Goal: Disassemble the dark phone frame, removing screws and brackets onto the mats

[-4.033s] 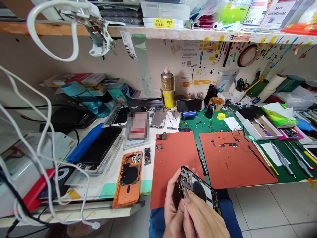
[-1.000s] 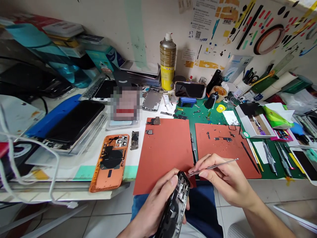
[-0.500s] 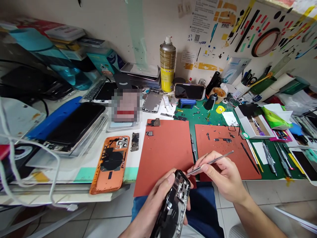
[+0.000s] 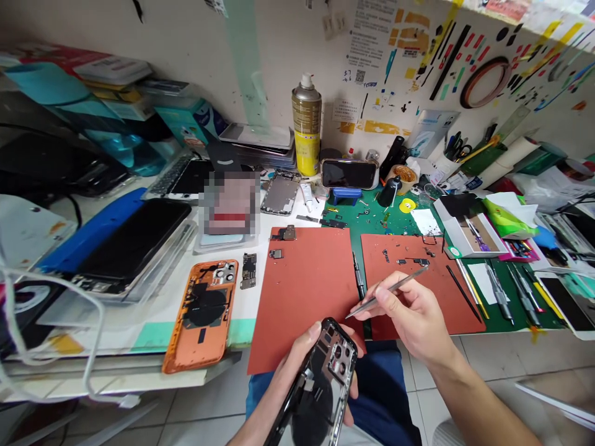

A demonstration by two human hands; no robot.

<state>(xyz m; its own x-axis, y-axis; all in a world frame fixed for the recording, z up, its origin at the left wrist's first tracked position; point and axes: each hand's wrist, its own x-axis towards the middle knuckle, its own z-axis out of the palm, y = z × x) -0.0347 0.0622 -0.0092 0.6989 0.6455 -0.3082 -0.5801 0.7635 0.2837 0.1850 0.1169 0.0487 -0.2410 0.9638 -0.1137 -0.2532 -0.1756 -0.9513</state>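
Note:
My left hand (image 4: 297, 356) grips a black phone housing (image 4: 320, 384), tilted, with its inner side and camera openings facing up, at the bottom centre. Between the thumb and fingers of my right hand (image 4: 413, 310) is a thin metal tool (image 4: 388, 292), its tip a little above the housing's top corner and apart from it. Left of the red mats lies an orange phone housing (image 4: 202, 316), with a small circuit board (image 4: 248, 271) beside it. Small parts (image 4: 283, 233) rest on the left red mat (image 4: 304, 291), others on the right red mat (image 4: 446, 303).
A spray can (image 4: 307, 124) stands at the back near a propped phone (image 4: 349, 174). A black phone (image 4: 139, 238) lies on the left. A white box (image 4: 469, 238) and several screwdrivers (image 4: 499, 291) are on the right. A white cable (image 4: 100, 322) hangs over the left edge.
My right hand has moved slightly left and up, lifting the tool's tip off the housing's corner. The housing has turned to show more of its inside. The camera view has shifted a little.

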